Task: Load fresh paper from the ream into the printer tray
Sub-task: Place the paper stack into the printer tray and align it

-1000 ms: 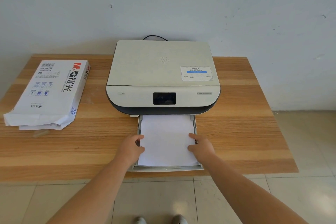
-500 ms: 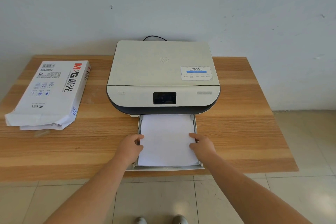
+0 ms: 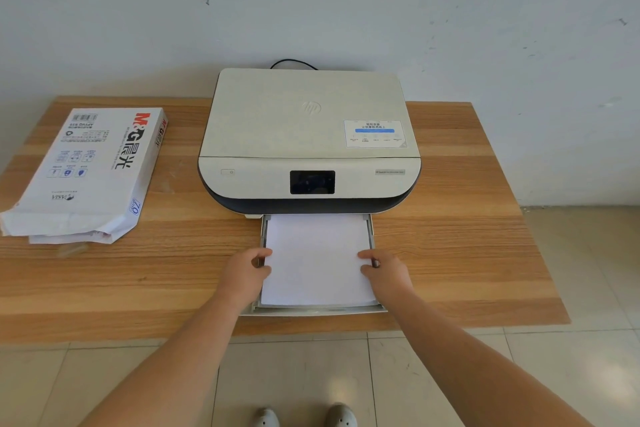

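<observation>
One cream-and-black flatbed printer [image 3: 309, 146] sits at the back-centre of one light wood-grain table [image 3: 467, 236], w/ one grey pull-out paper tray [image 3: 313, 311] drawn out toward the near table edge. In the tray lies one white stack of fresh paper [image 3: 317, 258] — flat, squared between the side rails, its far end at the printer's slot. Sheet count can't be told.

Two bare hands on it. Left hand [image 3: 244, 272] curls at the stack's left edge, thumb on top of the sheets, fingers wrapped down by the left rail. Right hand [image 3: 386, 272] mirrors it on the right edge, thumb on the paper, fingers by the right rail — both closed loosely on the stack's sides.

One white opened paper ream wrapper w/ red-black lettering [image 3: 86, 173] lies at the table's left, well apart from the printer, open end toward the near edge, sheets showing. One black cable [image 3: 293, 62] loops behind the printer. Two shoe tips [image 3: 306, 417] on the beige tiled floor [image 3: 571, 374] below. Nothing lies between ream and tray.
</observation>
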